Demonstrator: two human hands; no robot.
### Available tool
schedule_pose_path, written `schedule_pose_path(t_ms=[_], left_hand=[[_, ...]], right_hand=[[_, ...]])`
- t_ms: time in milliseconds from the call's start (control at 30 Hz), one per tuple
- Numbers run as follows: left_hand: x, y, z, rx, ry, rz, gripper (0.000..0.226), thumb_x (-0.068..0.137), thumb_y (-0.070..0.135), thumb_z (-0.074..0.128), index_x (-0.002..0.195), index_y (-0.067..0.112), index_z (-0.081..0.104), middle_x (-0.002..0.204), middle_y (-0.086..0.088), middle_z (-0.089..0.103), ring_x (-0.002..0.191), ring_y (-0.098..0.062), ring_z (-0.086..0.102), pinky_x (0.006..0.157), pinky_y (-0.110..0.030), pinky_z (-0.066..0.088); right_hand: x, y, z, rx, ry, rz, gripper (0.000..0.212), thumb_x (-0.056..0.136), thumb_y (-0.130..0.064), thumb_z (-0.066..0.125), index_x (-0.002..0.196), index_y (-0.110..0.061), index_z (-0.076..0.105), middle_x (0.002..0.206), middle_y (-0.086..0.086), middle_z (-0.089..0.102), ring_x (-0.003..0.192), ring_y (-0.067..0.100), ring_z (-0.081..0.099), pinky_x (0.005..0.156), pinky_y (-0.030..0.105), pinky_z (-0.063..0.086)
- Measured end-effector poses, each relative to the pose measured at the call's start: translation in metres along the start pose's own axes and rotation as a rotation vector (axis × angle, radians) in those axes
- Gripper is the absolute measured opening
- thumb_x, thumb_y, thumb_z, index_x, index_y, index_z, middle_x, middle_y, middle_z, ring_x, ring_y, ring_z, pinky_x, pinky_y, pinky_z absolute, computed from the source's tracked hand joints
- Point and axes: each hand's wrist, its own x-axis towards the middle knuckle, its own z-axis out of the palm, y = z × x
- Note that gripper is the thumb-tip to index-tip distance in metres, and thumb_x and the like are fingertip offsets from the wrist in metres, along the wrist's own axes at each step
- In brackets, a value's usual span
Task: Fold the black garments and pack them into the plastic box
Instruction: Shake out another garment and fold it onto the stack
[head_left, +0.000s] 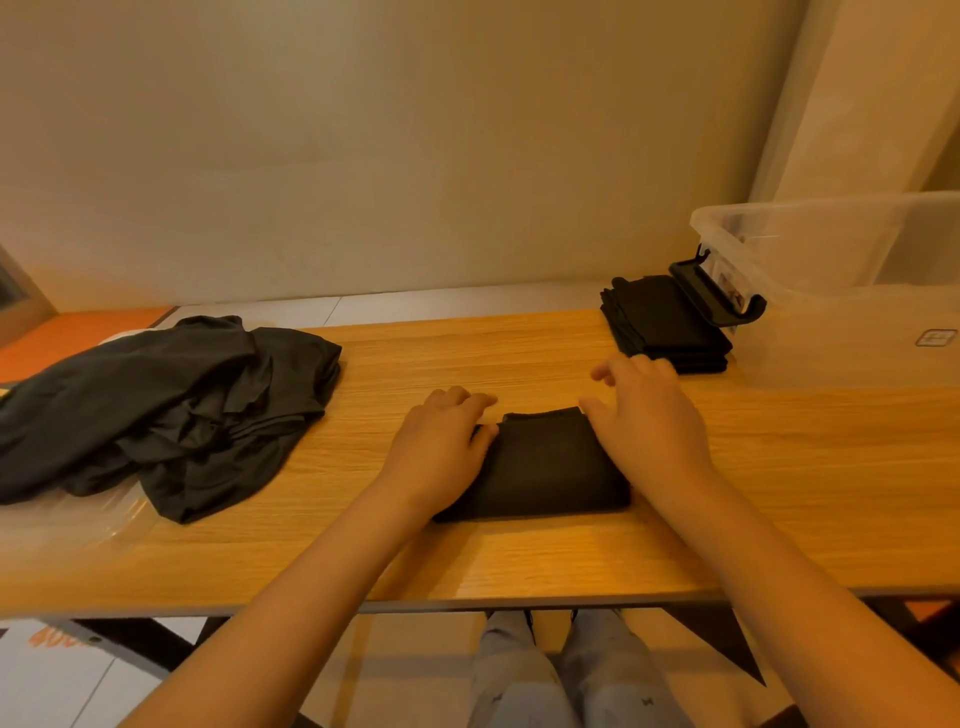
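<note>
The person stood at the wooden table, and the work was somewhere in the middle. Directly in front of them lay 1 folded black garment, already a small neat rectangle. The left hand rested flat on its 9 o'clock edge with the fingers lightly curled over the cloth, and the right hand lay on its 3 o'clock edge with the fingers spread, the fingertips reaching toward 1 o'clock. Neither hand pinched anything; both seemed only to press or smooth the fold.

Toward 2 o'clock from this garment sat a stack of folded garments, touching or almost touching the clear plastic box. How many pieces were in the stack I could not count. A black clip handle hung on the box's near end. Through its wall I saw no black cloth inside, so I judged that the packing was not yet begun.

At 9 o'clock, well apart from the hands, a loose pile of black clothes lay crumpled, partly over a transparent lid or tray.

So some folding was done, 1 piece was nearly finished, and the loose pile and all the packing were left, in my opinion.
</note>
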Motion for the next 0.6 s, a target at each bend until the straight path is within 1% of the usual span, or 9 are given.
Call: schedule_pose_path(t_ms=[67,100,167,200,233,300,400,500,600], left_hand=[[-0.002,0.013,-0.004,0.023,0.088,0.045,0.041,0.101,0.028,0.041,0.141,0.021,0.045,0.135,0.001,0.051,0.124,-0.018,0.044,0.102,-0.032,0.036],[-0.004,0.019,-0.004,0.03,0.103,0.078,0.039,0.101,0.026,0.04,0.139,0.019,0.047,0.134,0.0,0.052,0.123,-0.019,0.045,0.101,-0.033,0.035],[-0.009,0.026,0.003,0.027,0.065,0.126,0.034,0.1,0.023,0.039,0.129,0.016,0.057,0.127,-0.002,0.058,0.116,-0.022,0.051,0.097,-0.034,0.038],[-0.012,0.024,0.008,0.008,0.03,0.128,0.034,0.1,0.023,0.039,0.126,0.015,0.059,0.125,-0.002,0.059,0.115,-0.023,0.052,0.097,-0.035,0.038],[-0.015,0.021,0.012,-0.023,-0.001,0.124,0.034,0.1,0.022,0.039,0.128,0.016,0.058,0.128,-0.002,0.058,0.117,-0.021,0.051,0.099,-0.033,0.037],[-0.019,0.015,0.02,-0.063,-0.036,0.112,0.04,0.101,0.023,0.038,0.14,0.019,0.046,0.143,0.002,0.048,0.13,-0.015,0.042,0.109,-0.028,0.025],[-0.022,0.013,0.026,-0.016,-0.057,0.083,0.048,0.103,0.028,0.031,0.15,0.023,0.027,0.155,0.006,0.031,0.141,-0.008,0.025,0.115,-0.025,0.008],[-0.022,0.013,0.03,0.062,-0.099,0.051,0.055,0.1,0.038,0.016,0.153,0.024,0.018,0.158,0.007,0.022,0.144,-0.006,0.016,0.117,-0.025,0.002],[-0.02,0.011,0.027,0.115,-0.157,0.016,0.054,0.103,0.038,0.019,0.154,0.021,0.01,0.16,0.004,0.015,0.146,-0.007,0.009,0.118,-0.026,-0.002]], right_hand=[[-0.004,-0.019,-0.01,0.014,0.031,-0.098,0.03,0.1,-0.03,0.045,0.128,-0.023,0.053,0.128,-0.005,0.052,0.124,0.013,0.041,0.093,0.027,0.039],[-0.008,-0.029,-0.01,0.006,0.004,-0.161,0.029,0.101,-0.028,0.042,0.127,-0.023,0.054,0.127,-0.006,0.053,0.122,0.013,0.043,0.098,0.028,0.037],[-0.018,-0.042,0.004,-0.02,-0.103,-0.278,0.032,0.102,-0.025,0.036,0.126,-0.023,0.057,0.127,-0.006,0.056,0.121,0.014,0.045,0.104,0.03,0.034],[-0.022,-0.043,0.014,-0.013,-0.158,-0.306,0.035,0.102,-0.024,0.034,0.129,-0.023,0.056,0.131,-0.005,0.056,0.125,0.014,0.044,0.108,0.03,0.029],[-0.026,-0.041,0.024,0.001,-0.204,-0.309,0.037,0.103,-0.024,0.033,0.135,-0.022,0.051,0.138,-0.005,0.053,0.132,0.013,0.039,0.112,0.029,0.022],[-0.03,-0.031,0.037,0.01,-0.221,-0.294,0.042,0.103,-0.024,0.033,0.145,-0.022,0.039,0.148,-0.006,0.042,0.139,0.008,0.03,0.115,0.023,0.011],[-0.033,-0.027,0.045,-0.058,-0.222,-0.299,0.048,0.104,-0.026,0.029,0.151,-0.019,0.025,0.156,-0.005,0.03,0.144,0.008,0.022,0.117,0.024,0.006],[-0.034,-0.03,0.047,-0.125,-0.245,-0.28,0.05,0.104,-0.027,0.025,0.153,-0.018,0.017,0.158,-0.004,0.022,0.146,0.009,0.016,0.119,0.027,0.004],[-0.032,-0.025,0.047,-0.171,-0.258,-0.254,0.051,0.103,-0.032,0.022,0.153,-0.02,0.017,0.16,-0.004,0.018,0.147,0.009,0.011,0.119,0.03,0.0]])
